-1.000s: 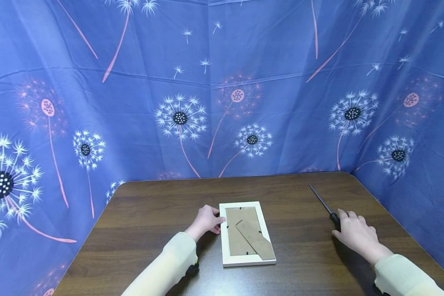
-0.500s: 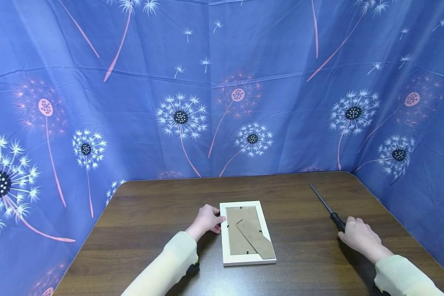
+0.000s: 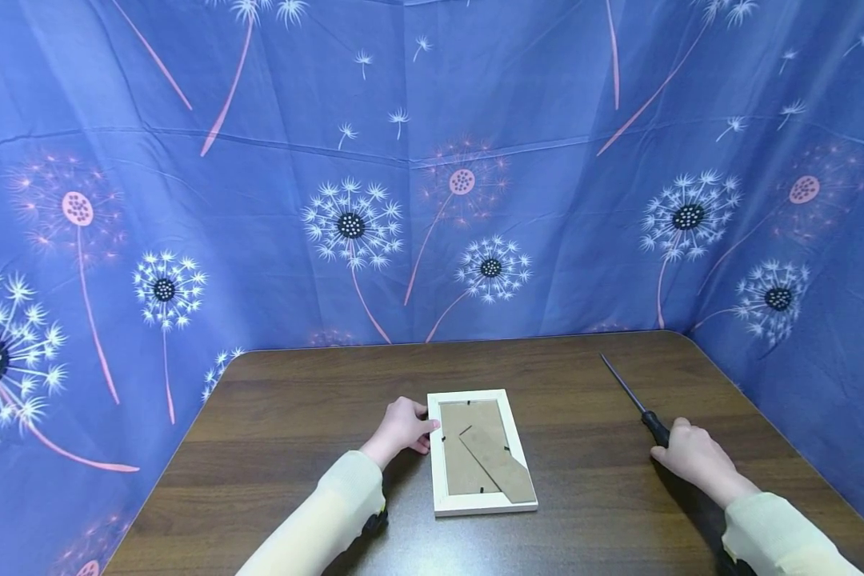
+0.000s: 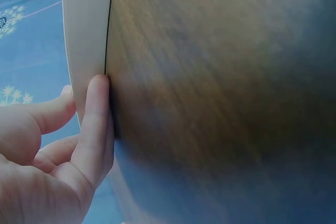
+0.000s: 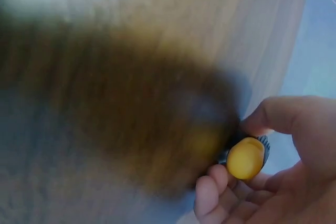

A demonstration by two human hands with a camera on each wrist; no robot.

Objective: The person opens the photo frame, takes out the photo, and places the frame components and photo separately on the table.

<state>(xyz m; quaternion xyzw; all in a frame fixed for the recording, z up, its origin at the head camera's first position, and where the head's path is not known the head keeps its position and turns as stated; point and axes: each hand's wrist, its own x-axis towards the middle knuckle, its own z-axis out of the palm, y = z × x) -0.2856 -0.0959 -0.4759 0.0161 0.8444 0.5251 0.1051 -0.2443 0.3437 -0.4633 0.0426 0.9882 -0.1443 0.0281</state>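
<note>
A white picture frame (image 3: 482, 506) lies face down on the wooden table, its brown backing board (image 3: 468, 472) and easel stand (image 3: 504, 472) showing. My left hand (image 3: 401, 428) holds its left edge, thumb over the top and fingers against the side. In the left wrist view the fingertips (image 4: 97, 90) touch the frame's pale side (image 4: 86, 30). At the right, my right hand (image 3: 698, 458) grips the black handle of a screwdriver (image 3: 654, 426), whose long shaft points away and to the left. The handle's yellow end (image 5: 244, 159) shows between thumb and fingers in the right wrist view.
The brown wooden table (image 3: 317, 384) has rounded far corners. Behind it and along both sides hangs a blue cloth (image 3: 274, 200) with a dandelion print. Several small black tabs dot the inner border of the frame.
My right hand has gone from lying spread over the screwdriver handle to curling round it, sliding back toward the handle's end. The left hand and the picture frame stay where they were.
</note>
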